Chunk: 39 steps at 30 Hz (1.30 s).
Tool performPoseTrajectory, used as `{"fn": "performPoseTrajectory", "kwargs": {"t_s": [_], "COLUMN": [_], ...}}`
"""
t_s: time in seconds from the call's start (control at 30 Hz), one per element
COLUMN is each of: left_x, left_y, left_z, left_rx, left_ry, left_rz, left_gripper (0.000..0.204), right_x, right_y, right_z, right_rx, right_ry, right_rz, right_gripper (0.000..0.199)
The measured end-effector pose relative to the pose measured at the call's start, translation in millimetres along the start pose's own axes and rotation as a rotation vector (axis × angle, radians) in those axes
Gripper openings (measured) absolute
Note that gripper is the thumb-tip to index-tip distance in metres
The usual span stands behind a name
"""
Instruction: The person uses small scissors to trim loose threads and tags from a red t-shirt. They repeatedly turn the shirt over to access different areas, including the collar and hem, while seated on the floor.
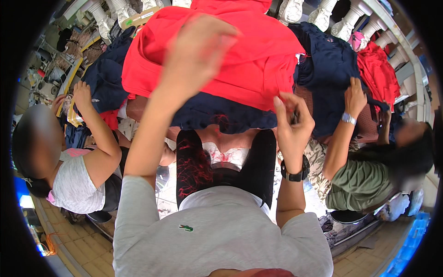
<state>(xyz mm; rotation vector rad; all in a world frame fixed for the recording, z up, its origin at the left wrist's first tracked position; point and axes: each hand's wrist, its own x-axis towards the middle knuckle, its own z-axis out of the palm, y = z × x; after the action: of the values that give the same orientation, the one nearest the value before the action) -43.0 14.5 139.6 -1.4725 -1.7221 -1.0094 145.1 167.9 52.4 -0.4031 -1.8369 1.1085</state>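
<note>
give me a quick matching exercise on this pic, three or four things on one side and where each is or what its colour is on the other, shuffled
Things:
1. left hand
2. right hand
3. wristwatch
4. dark garment

Place or colour:
A. navy, lying under the lower edge of the red garment
B. black, strapped on the right wrist
C. raised over the red garment, blurred
D. pinching at the red garment's lower right edge

Pairs: 1-C, 2-D, 3-B, 4-A
</note>
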Motion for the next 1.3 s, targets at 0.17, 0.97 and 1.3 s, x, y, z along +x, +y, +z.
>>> {"fn": "performPoseTrajectory", "kwargs": {"t_s": [0.17,0.97,1.3], "left_x": [10,-32,4], "left_y": [-56,-106,-70], "left_z": [122,-39,-34], "left_rx": [0.079,0.001,0.101], "left_ry": [-0.297,-0.116,-0.019], "left_rz": [-0.023,-0.207,0.053], "left_gripper": [0.016,0.026,0.016], "right_x": [18,139,148], "right_y": [-14,-8,-33], "right_z": [14,42,26], "right_rx": [-0.011,-0.372,-0.465], "right_ry": [-0.074,-0.207,-0.046], "right_rz": [0.019,-0.373,-0.32], "right_gripper": [0.019,0.012,0.013]}}
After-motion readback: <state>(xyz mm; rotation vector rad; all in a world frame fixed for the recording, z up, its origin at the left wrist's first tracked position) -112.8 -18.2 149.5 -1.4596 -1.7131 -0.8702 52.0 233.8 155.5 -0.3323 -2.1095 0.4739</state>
